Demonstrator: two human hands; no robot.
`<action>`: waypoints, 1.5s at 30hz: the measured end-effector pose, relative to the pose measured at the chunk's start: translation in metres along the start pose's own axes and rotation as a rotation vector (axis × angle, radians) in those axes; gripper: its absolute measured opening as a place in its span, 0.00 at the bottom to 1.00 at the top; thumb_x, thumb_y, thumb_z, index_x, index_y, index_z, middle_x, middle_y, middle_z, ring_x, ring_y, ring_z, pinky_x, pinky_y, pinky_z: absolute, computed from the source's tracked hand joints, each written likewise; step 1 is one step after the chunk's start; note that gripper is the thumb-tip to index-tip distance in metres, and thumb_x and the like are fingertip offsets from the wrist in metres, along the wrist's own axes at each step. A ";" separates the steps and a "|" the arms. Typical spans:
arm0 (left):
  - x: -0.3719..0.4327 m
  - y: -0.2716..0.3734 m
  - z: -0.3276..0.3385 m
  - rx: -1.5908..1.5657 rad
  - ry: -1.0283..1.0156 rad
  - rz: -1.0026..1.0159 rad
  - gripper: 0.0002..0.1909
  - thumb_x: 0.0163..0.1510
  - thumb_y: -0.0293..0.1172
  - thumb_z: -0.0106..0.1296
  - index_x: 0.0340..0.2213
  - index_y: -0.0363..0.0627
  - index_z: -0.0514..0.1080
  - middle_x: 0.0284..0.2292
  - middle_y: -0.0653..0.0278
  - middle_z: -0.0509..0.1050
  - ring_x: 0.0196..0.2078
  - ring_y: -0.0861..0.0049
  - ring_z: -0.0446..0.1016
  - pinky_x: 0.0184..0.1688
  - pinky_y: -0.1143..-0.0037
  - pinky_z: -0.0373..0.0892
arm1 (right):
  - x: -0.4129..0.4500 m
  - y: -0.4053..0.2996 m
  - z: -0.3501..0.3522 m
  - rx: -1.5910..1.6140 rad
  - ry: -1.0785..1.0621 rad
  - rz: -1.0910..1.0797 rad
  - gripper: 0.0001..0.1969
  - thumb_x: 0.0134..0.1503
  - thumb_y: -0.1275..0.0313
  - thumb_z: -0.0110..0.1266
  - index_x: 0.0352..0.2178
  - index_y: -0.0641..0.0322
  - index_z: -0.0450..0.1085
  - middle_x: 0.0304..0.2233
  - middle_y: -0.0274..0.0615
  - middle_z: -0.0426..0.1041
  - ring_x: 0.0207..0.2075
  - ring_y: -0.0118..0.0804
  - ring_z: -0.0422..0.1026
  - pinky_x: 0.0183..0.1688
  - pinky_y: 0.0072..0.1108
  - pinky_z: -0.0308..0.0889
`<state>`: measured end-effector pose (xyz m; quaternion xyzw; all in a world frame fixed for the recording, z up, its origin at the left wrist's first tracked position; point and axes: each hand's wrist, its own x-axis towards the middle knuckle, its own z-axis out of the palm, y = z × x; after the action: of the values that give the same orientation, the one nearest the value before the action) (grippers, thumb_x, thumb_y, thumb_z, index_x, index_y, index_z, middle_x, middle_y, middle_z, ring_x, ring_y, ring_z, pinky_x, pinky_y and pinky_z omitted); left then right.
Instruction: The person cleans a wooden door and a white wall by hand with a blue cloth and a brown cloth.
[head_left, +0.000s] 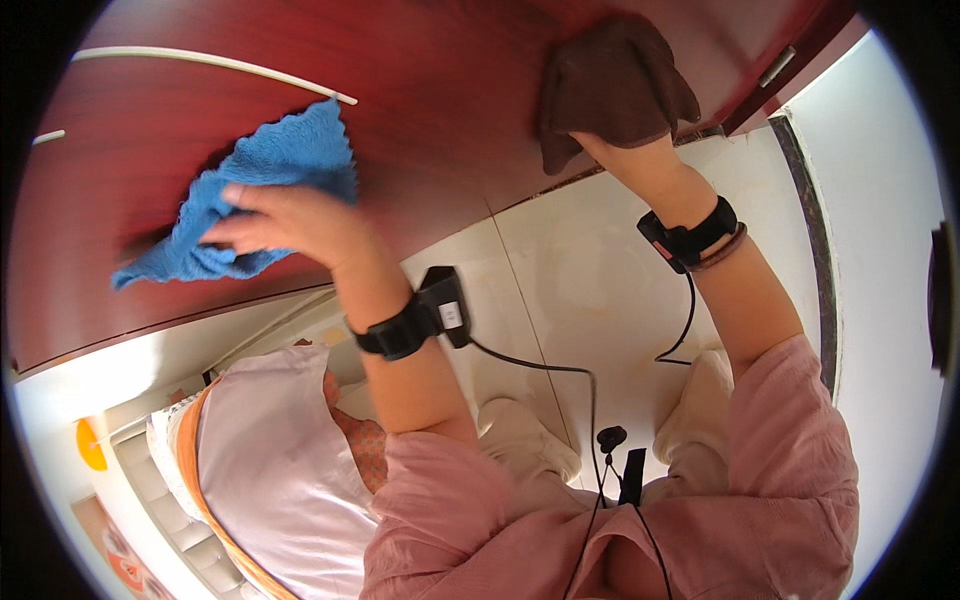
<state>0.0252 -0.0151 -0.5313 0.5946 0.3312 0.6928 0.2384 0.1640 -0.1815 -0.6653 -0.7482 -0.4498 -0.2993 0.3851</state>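
My left hand, slightly blurred, holds a blue terry cloth against a glossy red-brown wooden panel. The cloth is spread out, with one corner trailing to the lower left. Higher up on the right, my right hand holds a dark brown cloth on the same panel. That cloth drapes over the fingers and hides them. Each wrist carries a black strap; a black device sits on the left one.
White strip handles run along the panel, and a metal hinge is at its right edge. A white wall stands to the right. Black cables hang above the tiled floor. A bed is at lower left.
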 end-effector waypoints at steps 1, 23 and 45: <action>-0.010 -0.002 0.009 0.014 -0.027 0.066 0.30 0.49 0.42 0.40 0.48 0.34 0.48 0.44 0.40 0.56 0.47 0.51 0.54 0.50 0.62 0.49 | -0.002 -0.001 0.000 0.004 -0.009 -0.001 0.16 0.47 0.70 0.46 0.40 0.58 0.61 0.41 0.38 0.62 0.45 0.34 0.59 0.46 0.23 0.54; -0.039 -0.074 -0.030 0.790 -0.558 0.690 0.31 0.38 0.50 0.46 0.42 0.43 0.59 0.42 0.44 0.55 0.46 0.47 0.51 0.46 0.45 0.36 | 0.031 -0.025 -0.032 -0.579 -0.586 -0.239 0.15 0.36 0.77 0.56 0.30 0.62 0.66 0.29 0.39 0.67 0.34 0.35 0.65 0.38 0.22 0.60; -0.039 -0.197 -0.065 1.047 -0.099 0.385 0.34 0.52 0.44 0.31 0.49 0.25 0.39 0.52 0.40 0.39 0.56 0.54 0.35 0.56 0.65 0.36 | 0.008 -0.022 -0.004 -0.006 0.018 -0.128 0.14 0.38 0.71 0.56 0.30 0.62 0.66 0.32 0.41 0.66 0.34 0.36 0.64 0.38 0.23 0.58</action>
<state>-0.0443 0.0771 -0.7082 0.7153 0.5049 0.4379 -0.2044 0.1468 -0.1744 -0.6499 -0.7163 -0.4925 -0.3312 0.3671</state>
